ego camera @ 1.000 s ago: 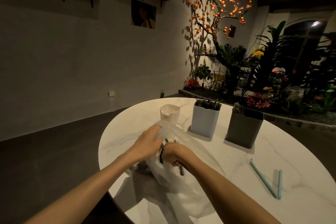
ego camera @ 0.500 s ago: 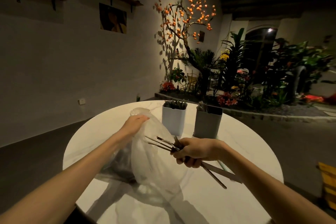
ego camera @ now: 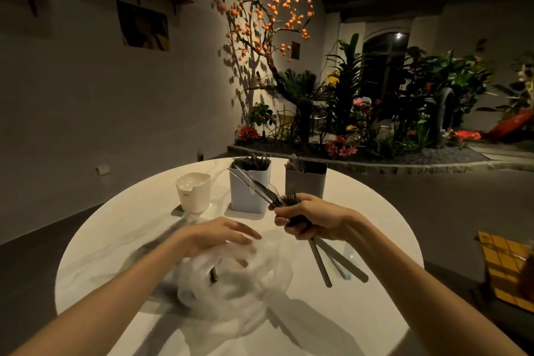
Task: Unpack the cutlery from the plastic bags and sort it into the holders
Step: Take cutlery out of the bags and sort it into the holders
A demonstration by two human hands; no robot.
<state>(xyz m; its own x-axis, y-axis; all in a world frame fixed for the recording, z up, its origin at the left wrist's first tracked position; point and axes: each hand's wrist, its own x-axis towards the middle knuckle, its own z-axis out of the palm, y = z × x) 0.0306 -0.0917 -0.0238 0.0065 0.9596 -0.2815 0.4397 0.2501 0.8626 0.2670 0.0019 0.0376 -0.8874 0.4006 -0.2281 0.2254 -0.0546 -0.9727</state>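
Since half a second earlier the left hand [ego camera: 215, 235] had released the plastic bag [ego camera: 231, 283] at 6 o'clock, fingers loosely spread, while the right hand [ego camera: 310, 220] gripped the cutlery bundle [ego camera: 268, 193], evidently for sorting, near the white holder [ego camera: 250, 193] and grey holder [ego camera: 306, 182] at 12 o'clock.

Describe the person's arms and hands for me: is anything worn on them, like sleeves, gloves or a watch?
Both forearms are bare along the whole length in view, with no sleeve showing. The left hand and the right hand are bare too: no gloves, and no watch, bracelet or ring shows. The light is dim and the left hand slightly blurred, so something small could go unseen.
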